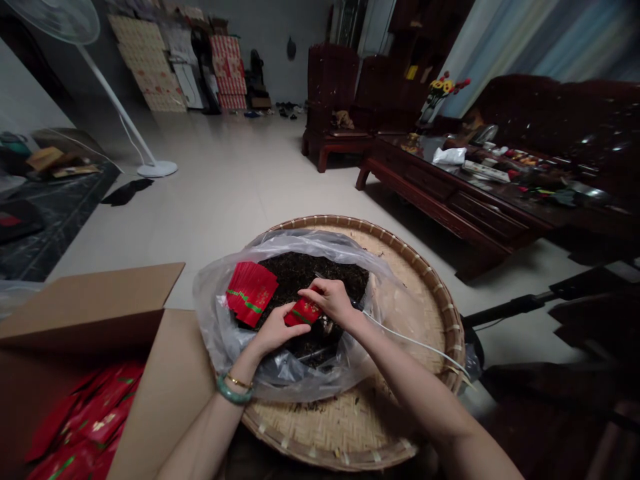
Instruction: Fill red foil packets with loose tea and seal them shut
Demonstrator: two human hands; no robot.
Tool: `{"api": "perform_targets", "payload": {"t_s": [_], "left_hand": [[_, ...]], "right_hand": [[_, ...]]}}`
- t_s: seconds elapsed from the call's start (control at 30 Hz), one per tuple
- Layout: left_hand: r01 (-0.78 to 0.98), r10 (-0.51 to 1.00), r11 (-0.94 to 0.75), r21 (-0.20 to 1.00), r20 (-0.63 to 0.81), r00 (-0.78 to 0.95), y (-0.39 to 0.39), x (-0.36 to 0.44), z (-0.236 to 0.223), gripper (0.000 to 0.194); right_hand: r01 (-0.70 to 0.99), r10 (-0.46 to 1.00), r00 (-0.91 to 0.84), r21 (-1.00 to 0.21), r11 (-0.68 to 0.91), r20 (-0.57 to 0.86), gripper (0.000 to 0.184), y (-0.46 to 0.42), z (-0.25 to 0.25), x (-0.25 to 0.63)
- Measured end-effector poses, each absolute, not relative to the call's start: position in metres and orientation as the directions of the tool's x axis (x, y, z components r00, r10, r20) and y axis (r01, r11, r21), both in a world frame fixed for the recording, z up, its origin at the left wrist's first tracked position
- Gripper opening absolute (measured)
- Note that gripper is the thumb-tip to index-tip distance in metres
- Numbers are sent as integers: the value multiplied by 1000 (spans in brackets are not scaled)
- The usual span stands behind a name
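My left hand [275, 328] and my right hand [333, 300] are both closed on one small red packet [303, 311], held over a clear plastic bag [220, 333] full of dark loose tea leaves [310, 270]. The bag sits in a round woven bamboo tray [430, 280]. A fanned stack of empty red packets [250, 292] lies on the leaves just left of my hands. A thin white cable [415, 341] runs past my right wrist. My left wrist carries a green bangle.
An open cardboard box [95, 307] at the left holds several red packets [90, 420]. A dark wooden coffee table [475, 193] with clutter and dark wooden chairs stand at the right. A white standing fan [125, 120] is at the back left on the tiled floor.
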State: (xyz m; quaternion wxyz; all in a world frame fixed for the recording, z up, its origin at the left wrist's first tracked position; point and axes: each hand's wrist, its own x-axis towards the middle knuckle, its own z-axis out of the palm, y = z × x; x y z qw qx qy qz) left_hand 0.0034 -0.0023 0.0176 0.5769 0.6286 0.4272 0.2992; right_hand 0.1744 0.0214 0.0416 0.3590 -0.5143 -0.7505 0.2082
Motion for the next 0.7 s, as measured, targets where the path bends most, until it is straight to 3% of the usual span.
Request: {"api": "perform_targets", "payload": {"t_s": [0.4, 0.6, 0.7], "left_hand": [[102, 870, 168, 980, -196, 452, -2, 3, 12, 36], [-17, 853, 320, 947, -280, 441, -2, 0, 11, 40], [-78, 880, 335, 939, -282, 383, 0, 0, 12, 46]], "right_hand": [[624, 915, -277, -669, 403, 292, 34, 14, 31, 159], [524, 943, -189, -784, 332, 273, 23, 16, 44, 164], [491, 916, -225, -773, 402, 333, 33, 13, 51, 178]]}}
